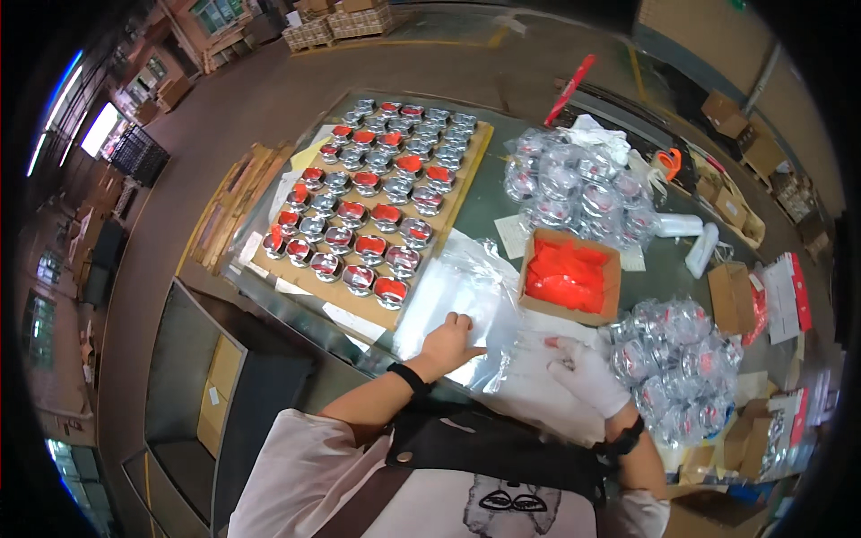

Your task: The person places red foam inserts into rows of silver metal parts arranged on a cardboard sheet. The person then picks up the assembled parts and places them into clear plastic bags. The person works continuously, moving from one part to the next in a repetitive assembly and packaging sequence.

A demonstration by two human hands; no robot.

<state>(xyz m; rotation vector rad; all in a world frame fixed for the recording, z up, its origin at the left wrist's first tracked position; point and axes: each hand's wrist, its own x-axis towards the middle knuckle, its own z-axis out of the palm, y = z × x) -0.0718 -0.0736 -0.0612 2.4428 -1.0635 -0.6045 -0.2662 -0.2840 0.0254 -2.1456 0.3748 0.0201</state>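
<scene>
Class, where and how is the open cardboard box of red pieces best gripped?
The cardboard box is probably best taken by its side walls: left hand on the left, gloved right hand on the right, both coming from the near side. It stands upright and open-topped, with red pieces heaped inside, and bagged parts crowd its far side.

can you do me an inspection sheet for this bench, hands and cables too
Surface: green tabletop, largely covered; brown board on its left part
Job's things: clear plastic sheets in front; shiny metal pieces in rows, some showing red; red pieces in an open carton
Clutter: two heaps of plastic-wrapped pieces, red bar, orange item
Hands: left hand at the plastic sheets, thumb spread; right hand white-gloved, grip unclear
Cables: nothing seen
Surroundings: wooden pallet left, stacked cartons beyond
</scene>
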